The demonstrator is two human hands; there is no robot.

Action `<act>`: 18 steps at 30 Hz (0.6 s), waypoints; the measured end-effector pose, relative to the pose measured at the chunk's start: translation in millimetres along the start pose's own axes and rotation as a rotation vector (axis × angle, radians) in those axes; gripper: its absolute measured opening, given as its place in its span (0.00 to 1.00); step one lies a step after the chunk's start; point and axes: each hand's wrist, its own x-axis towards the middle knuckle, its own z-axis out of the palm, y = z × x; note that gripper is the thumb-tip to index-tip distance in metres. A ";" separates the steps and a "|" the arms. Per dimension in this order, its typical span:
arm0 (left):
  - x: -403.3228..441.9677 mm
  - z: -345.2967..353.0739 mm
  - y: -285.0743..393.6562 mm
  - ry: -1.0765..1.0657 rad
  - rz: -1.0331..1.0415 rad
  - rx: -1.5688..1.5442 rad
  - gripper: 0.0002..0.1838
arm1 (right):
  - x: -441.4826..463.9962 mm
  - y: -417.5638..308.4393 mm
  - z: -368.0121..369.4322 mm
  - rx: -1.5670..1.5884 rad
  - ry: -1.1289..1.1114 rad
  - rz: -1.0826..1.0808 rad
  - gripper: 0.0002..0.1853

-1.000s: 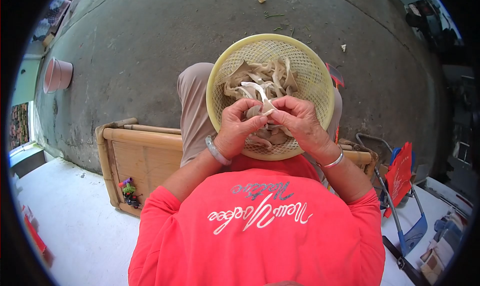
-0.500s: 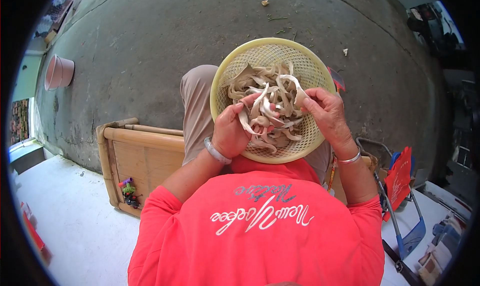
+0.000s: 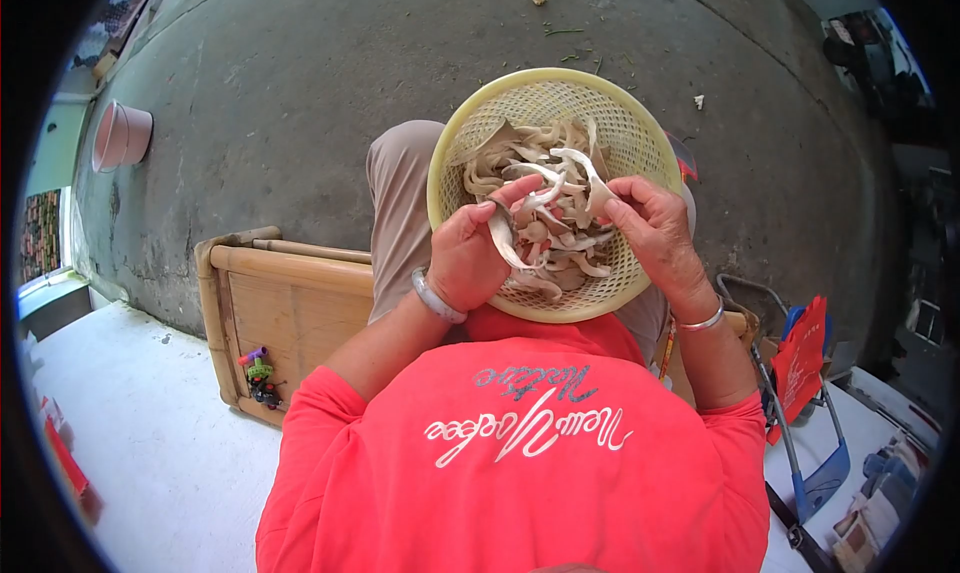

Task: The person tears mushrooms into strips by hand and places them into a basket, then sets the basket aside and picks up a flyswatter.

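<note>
A pale yellow plastic basket (image 3: 452, 153) with mesh walls rests on my lap, holding a heap of torn oyster mushrooms (image 3: 490, 163). My left hand (image 3: 468, 258) is over its left side, fingers curled round pale mushroom pieces (image 3: 503, 239); part of the fingers is hidden behind them. On the right, my right hand (image 3: 655, 235) pinches a long oyster mushroom strip (image 3: 592, 181) between thumb and forefinger. The strip's white end reaches over the heap toward my left hand.
A bamboo chair (image 3: 300, 293) with small toys (image 3: 262, 381) on it is at my left. A pink bucket (image 3: 122, 138) stands farther left on the concrete floor. At my right are a red bag (image 3: 800, 358) and a metal-framed folding chair (image 3: 828, 478).
The pieces in my left hand have shifted, and a curved piece now hangs along its fingers. My right hand keeps its pinch on the strip. The whole view has shifted slightly.
</note>
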 end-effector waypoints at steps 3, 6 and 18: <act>0.1 3.3 -2.5 0.008 0.011 0.036 0.34 | 0.2 -3.3 1.8 -0.178 -0.026 -0.085 0.07; 0.5 3.2 -3.5 0.034 0.011 0.102 0.33 | 1.9 -6.6 4.6 -0.346 -0.100 -0.159 0.07; 2.5 3.7 -5.2 0.221 0.031 0.274 0.26 | 86.7 -9.8 37.6 -0.711 -0.025 -0.463 0.06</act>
